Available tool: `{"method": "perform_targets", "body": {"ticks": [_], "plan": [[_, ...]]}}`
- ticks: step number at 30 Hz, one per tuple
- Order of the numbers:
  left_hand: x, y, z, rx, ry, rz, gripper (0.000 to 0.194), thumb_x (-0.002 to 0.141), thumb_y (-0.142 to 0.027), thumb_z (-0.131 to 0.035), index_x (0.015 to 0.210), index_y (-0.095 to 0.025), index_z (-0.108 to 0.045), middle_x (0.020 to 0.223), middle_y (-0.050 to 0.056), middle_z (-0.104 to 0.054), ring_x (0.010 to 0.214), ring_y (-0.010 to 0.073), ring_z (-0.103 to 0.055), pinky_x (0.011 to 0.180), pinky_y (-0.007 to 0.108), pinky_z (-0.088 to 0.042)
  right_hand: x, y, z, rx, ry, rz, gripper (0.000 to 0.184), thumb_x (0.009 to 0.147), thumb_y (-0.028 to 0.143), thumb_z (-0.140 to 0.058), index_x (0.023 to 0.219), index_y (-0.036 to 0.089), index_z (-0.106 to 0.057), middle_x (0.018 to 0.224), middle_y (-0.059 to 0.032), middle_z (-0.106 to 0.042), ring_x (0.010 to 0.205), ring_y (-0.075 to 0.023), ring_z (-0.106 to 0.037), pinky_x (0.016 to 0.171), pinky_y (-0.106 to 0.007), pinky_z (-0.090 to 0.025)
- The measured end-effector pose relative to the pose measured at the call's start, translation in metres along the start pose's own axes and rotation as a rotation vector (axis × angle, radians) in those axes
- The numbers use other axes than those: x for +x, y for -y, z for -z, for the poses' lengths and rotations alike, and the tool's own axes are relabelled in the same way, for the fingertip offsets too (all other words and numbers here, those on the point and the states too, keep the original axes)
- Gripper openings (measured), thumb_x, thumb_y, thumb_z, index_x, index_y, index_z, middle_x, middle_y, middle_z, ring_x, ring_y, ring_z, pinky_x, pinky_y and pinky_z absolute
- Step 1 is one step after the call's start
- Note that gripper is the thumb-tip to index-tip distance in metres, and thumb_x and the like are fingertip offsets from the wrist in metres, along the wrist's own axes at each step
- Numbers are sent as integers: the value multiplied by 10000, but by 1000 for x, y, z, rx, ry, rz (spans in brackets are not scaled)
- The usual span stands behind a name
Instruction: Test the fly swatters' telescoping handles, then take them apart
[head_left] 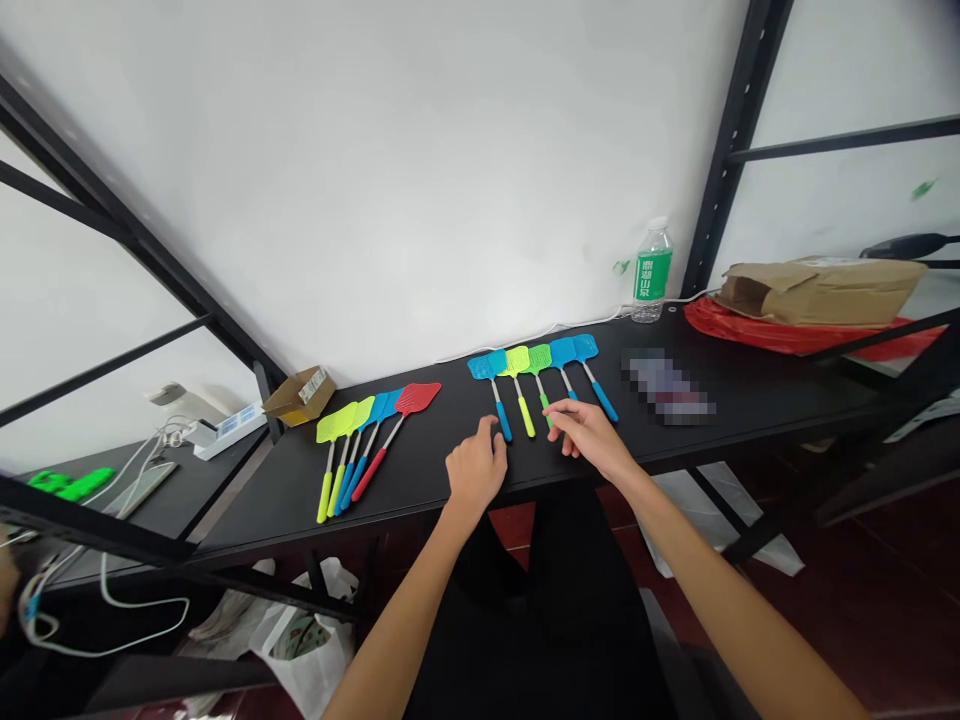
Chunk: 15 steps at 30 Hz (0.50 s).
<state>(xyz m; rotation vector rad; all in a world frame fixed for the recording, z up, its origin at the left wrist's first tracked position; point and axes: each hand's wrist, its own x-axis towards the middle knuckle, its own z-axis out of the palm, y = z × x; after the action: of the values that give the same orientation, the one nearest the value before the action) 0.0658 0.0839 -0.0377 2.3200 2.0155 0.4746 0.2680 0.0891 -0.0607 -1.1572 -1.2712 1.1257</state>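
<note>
Left hand (478,462) half-curled, nothing gripped, beside blue-handled flyswatter (503,421); right hand (590,432) at green-handled flyswatter (539,359), can't tell if gripping. 2 fanned groups, center-left and center-right of frame. Best lift singly by handle (overlapping heads may snag)

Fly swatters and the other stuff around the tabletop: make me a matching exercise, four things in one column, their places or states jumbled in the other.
Things:
1. Red fly swatter
2. Plastic bottle
3. Small cardboard box
4. Large cardboard box

Places or states:
A. Upright, with a green label
B. On top of red plastic
C. At the right end of the left-hand swatter group
D. Beside the left black rack post

Right pairs: 1-C, 2-A, 3-D, 4-B
</note>
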Motion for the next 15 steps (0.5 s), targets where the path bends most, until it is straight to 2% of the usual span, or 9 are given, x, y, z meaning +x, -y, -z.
{"method": "perform_targets", "body": {"ticks": [3, 5, 7, 8, 10, 12, 15], "plan": [[-59, 24, 3, -66, -8, -100, 364, 1028, -320, -345, 1310, -260, -566, 1058, 87, -737, 940, 260, -705, 804, 330, -462, -1, 0, 0, -10, -3, -11, 265, 891, 395, -590, 1010, 177, -683, 718, -23, -686, 443, -97, -541, 394, -207, -388], [-105, 51, -6, -133, 86, -93, 406, 1031, -323, -319, 1373, -266, -530, 984, 62, -729, 925, 231, -701, 812, 311, -467, -1, 0, -1, -22, -9, -6, 264, 892, 390, -584, 1014, 180, -688, 726, -23, -686, 447, -98, -540, 396, -210, -388], [-151, 85, -24, -191, 230, 57, 463, 1007, -307, -332, 1451, -255, -456, 989, 53, -718, 927, 216, -702, 823, 303, -489, -2, -1, -2, -42, -16, 4, 269, 897, 395, -576, 1014, 185, -694, 732, -23, -688, 450, -99, -539, 399, -214, -385], [-173, 103, -35, -177, 296, 167, 500, 970, -277, -373, 1463, -233, -446, 1104, 74, -709, 1039, 225, -690, 894, 315, -491, -3, -1, -3, -53, -17, 11, 271, 899, 400, -572, 1009, 186, -697, 731, -23, -688, 450, -99, -538, 403, -216, -385], [-209, 136, -58, -125, 432, 386, 626, 885, -260, -468, 1495, -127, -412, 1402, 154, -593, 1310, 281, -569, 1088, 378, -419, -3, -2, -4, -74, -16, 29, 274, 901, 409, -570, 992, 187, -704, 722, -23, -689, 446, -98, -531, 415, -221, -386], [-236, 157, -76, -165, 481, 527, 721, 891, -328, -473, 1542, -53, -333, 1539, 188, -472, 1459, 303, -414, 1191, 416, -326, -4, -2, -3, -87, -16, 39, 280, 894, 420, -580, 977, 186, -709, 709, -25, -689, 440, -99, -524, 424, -229, -388], [-267, 166, -90, -357, 457, 732, 736, 872, -428, -495, 1483, -23, -429, 1537, 200, -482, 1478, 291, -392, 1223, 387, -306, -3, -4, -2, -84, -28, 35, 288, 878, 427, -591, 981, 188, -714, 705, -30, -692, 439, -105, -519, 427, -239, -392]]}}
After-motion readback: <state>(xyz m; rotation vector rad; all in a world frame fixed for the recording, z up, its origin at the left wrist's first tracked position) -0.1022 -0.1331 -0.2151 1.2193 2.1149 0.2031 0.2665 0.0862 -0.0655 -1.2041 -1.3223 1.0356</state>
